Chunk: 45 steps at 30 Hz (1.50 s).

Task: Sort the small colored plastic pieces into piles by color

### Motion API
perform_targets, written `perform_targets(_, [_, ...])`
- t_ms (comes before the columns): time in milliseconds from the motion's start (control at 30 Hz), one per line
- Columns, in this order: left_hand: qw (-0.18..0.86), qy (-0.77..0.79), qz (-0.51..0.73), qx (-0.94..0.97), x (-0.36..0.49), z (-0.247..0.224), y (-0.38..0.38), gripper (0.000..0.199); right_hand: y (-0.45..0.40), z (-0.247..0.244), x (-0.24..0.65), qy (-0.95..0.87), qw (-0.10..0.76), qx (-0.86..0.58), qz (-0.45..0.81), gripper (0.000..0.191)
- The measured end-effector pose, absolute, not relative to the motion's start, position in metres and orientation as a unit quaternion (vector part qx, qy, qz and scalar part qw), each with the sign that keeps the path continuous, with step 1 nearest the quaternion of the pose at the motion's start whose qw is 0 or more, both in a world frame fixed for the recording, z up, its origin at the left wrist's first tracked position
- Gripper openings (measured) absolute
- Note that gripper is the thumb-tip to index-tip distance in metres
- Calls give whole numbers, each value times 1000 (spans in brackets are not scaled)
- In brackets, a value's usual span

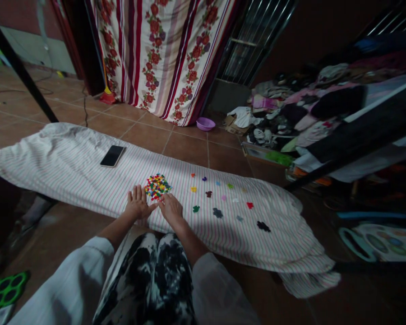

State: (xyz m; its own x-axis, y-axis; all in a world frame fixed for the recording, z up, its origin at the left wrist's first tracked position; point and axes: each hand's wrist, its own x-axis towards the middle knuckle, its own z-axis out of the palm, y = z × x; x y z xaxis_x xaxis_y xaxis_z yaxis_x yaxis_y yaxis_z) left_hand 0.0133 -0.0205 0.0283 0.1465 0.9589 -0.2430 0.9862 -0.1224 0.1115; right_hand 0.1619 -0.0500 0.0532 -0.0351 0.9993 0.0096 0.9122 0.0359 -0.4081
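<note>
A mixed pile of small multicoloured pieces [157, 186] lies on a striped cloth [77, 180]. My left hand [137, 203] rests at the pile's lower left, fingers spread and nothing in it. Just below the pile, my right hand [171, 208] has its fingers drawn together near my left thumb; whatever they may hold is too small to make out. To the right lie small single-colour groups, among them a yellow one [193, 189], a brown one [209, 194], a dark grey one [217, 212], a red one [250, 205] and a black one [263, 226].
A phone [113, 156] lies on the cloth, left of the pile. Beyond the cloth are a floral curtain [165, 58], a purple basin [205, 123] and a red dustpan [108, 96]. Heaped clothes [291, 108] fill the right side, near a dark slanted bar [325, 169].
</note>
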Motion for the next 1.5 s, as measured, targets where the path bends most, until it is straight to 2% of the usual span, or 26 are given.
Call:
perform_targets(433, [110,654,-56,746,15,31,-21,102,-61,52,188,-665,202,-695,188,17])
perform_targets(700, [99,661,-81,740,15,30,-22,103,-66,43,251,-581,345,-698,238,15])
perform_targets(833, [95,660,-78,741,15,32,-22,104,-73,44,310,-504,422,-727,199,15])
perform_targets(900, [94,659,-73,742,16,33,-23,104,-79,46,344,-460,429,-758,172,18])
perform_targets(1000, [91,660,-72,742,16,33,-23,103,-91,49,394,-403,410,-810,116,21])
perform_targets(1100, [90,661,-78,740,17,32,-23,102,-101,51,439,-355,352,-864,58,22])
perform_targets(1233, [89,664,-75,739,16,30,-23,102,-107,54,481,-314,273,-908,39,22])
perform_targets(1500, [89,664,-91,736,17,32,-24,102,-101,45,515,-326,190,-925,35,19])
